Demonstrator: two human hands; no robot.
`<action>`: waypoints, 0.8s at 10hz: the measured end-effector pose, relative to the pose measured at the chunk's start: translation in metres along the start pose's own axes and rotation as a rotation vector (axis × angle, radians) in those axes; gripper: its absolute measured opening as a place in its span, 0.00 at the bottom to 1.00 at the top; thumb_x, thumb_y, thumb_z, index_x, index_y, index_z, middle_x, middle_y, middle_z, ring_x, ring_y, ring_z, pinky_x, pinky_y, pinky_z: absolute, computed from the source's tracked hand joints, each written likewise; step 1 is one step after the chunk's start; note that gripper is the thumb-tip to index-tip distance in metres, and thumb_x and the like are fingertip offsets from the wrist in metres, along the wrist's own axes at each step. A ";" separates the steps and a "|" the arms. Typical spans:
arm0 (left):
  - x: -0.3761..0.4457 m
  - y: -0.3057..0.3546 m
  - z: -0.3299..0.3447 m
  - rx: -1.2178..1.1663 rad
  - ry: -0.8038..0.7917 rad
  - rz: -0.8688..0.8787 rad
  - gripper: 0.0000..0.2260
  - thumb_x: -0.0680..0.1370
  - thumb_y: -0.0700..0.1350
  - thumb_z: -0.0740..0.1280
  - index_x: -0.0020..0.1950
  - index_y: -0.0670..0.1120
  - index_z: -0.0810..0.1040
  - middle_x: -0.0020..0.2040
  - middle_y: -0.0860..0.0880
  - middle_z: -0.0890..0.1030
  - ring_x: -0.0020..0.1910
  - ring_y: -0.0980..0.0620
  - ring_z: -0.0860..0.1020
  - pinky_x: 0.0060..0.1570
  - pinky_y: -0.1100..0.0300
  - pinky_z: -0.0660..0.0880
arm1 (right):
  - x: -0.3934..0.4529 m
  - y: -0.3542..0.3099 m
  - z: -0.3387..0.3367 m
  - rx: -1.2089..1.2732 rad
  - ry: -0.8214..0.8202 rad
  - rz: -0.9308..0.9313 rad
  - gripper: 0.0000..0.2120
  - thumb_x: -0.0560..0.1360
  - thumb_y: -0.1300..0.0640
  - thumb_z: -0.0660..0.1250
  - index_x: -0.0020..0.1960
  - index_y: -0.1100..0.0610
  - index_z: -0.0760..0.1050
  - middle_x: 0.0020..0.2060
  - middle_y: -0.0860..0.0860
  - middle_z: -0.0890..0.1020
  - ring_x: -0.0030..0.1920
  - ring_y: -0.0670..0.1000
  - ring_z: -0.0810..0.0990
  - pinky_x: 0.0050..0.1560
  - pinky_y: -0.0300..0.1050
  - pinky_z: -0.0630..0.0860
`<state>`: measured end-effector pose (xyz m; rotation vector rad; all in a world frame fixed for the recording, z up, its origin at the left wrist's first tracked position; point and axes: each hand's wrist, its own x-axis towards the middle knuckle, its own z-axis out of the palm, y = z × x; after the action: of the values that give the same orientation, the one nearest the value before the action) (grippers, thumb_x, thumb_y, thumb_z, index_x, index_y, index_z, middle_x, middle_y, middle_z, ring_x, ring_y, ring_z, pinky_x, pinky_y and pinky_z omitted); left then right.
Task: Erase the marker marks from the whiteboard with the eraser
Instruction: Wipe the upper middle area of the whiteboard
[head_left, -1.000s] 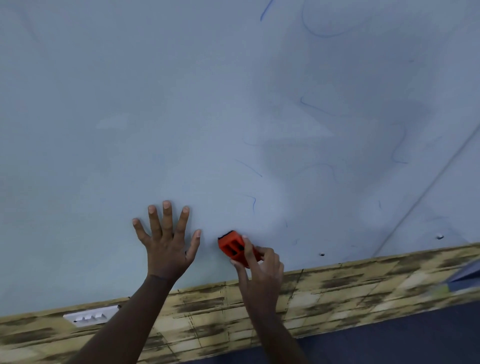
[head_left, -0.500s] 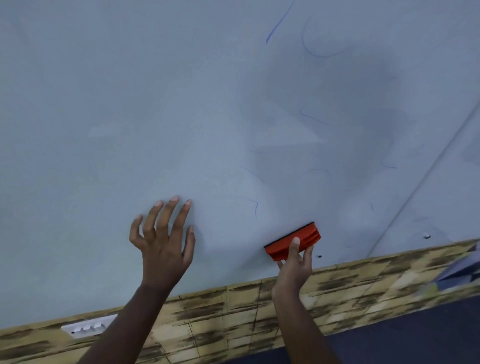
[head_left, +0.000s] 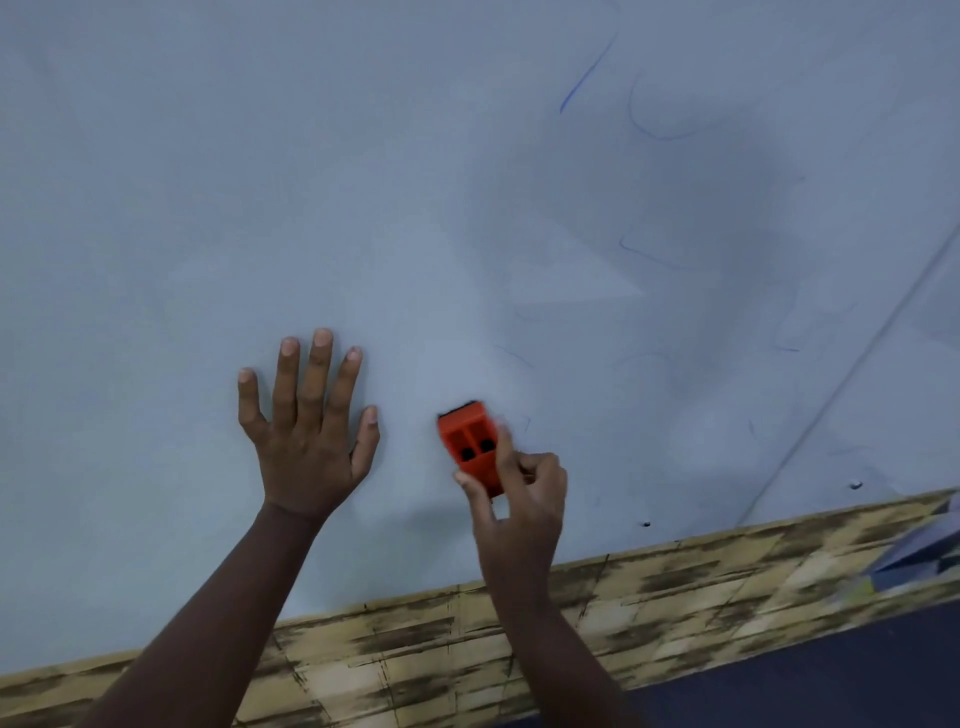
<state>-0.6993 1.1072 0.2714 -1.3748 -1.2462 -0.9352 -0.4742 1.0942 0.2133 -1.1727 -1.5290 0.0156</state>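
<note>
Head cam has us up against the big pale whiteboard (head_left: 208, 208). Our left hand (head_left: 311, 441) lies flat on it, fingers spread wide. Our right hand (head_left: 519, 499) pinches the orange plastic block eraser (head_left: 470, 447) (dark felt side on the board) just right of it, low down, with faint blue marker strokes (head_left: 587, 73) further up.

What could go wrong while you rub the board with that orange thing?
The right hand pinches only the eraser's lower end, so that grip might slip. Blue marks sit high on the board, far above, and could get missed. The left hand, flat on the board, might smear ink.
</note>
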 end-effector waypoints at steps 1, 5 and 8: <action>0.000 -0.001 0.000 -0.003 0.007 0.008 0.30 0.85 0.53 0.58 0.86 0.45 0.58 0.87 0.45 0.53 0.87 0.44 0.51 0.82 0.38 0.46 | -0.004 0.002 0.000 -0.114 -0.031 -0.087 0.31 0.77 0.41 0.72 0.77 0.45 0.69 0.51 0.49 0.73 0.50 0.49 0.71 0.45 0.49 0.79; -0.004 -0.002 0.001 0.000 0.010 0.022 0.30 0.85 0.53 0.59 0.86 0.45 0.58 0.87 0.45 0.53 0.87 0.44 0.51 0.83 0.38 0.47 | 0.040 0.061 -0.040 0.136 0.252 0.433 0.34 0.80 0.35 0.64 0.80 0.49 0.66 0.53 0.50 0.76 0.45 0.44 0.78 0.47 0.53 0.82; -0.004 0.001 0.002 -0.005 0.022 0.005 0.31 0.85 0.52 0.59 0.87 0.46 0.58 0.87 0.45 0.53 0.87 0.43 0.51 0.83 0.38 0.45 | -0.056 0.133 -0.016 1.008 0.140 1.612 0.30 0.82 0.46 0.65 0.76 0.63 0.66 0.60 0.67 0.80 0.52 0.64 0.82 0.34 0.57 0.85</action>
<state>-0.6989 1.1088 0.2668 -1.3677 -1.2241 -0.9484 -0.3853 1.1150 0.1004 -1.1523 0.0100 1.5155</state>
